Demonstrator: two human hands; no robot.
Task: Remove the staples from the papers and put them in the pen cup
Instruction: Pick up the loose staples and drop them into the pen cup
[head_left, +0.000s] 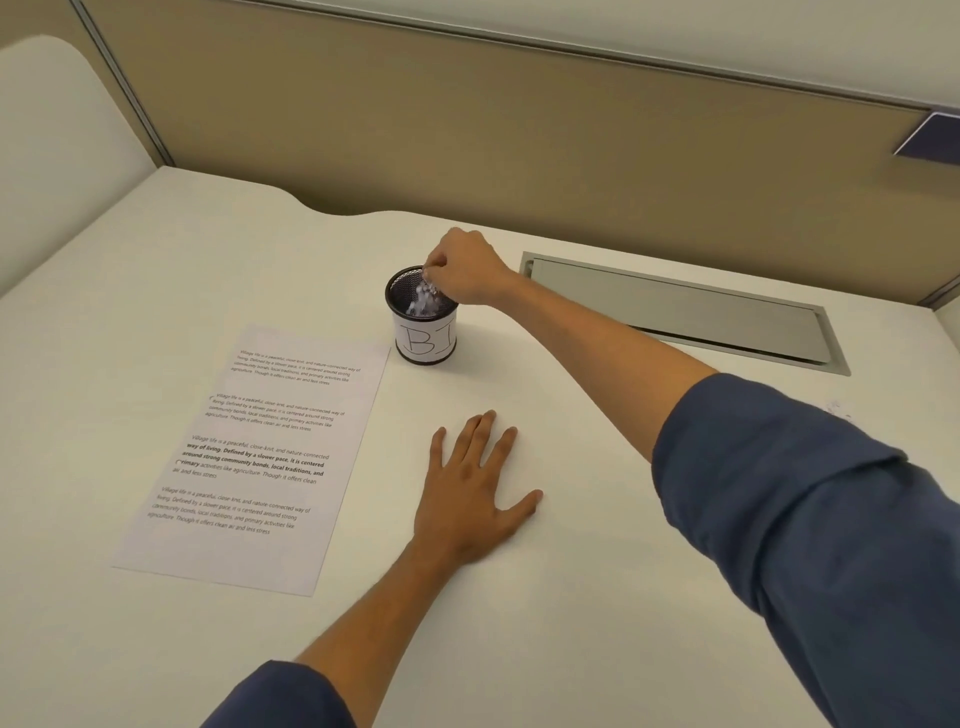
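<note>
Fingertips of my right hand are bunched together directly over the open mouth of the black wire-mesh pen cup, pinching something small and pale; it is too tiny to tell whether it is a staple. The cup stands upright on the white desk, and a white paper label with hand-drawn letters wraps its front. Inside it lies a heap of small pale bits, right below my pinched fingers. My right arm, in a rolled-up blue sleeve, stretches across the desk to reach it.

My left hand lies flat on the desk, fingers straight and spread, holding nothing. It rests nearer to me than the cup and just right of the white printed sheet of paper. That sheet lies flat, its far right corner close to the cup's base. A grey metal cable hatch is set into the desk right of the cup.
</note>
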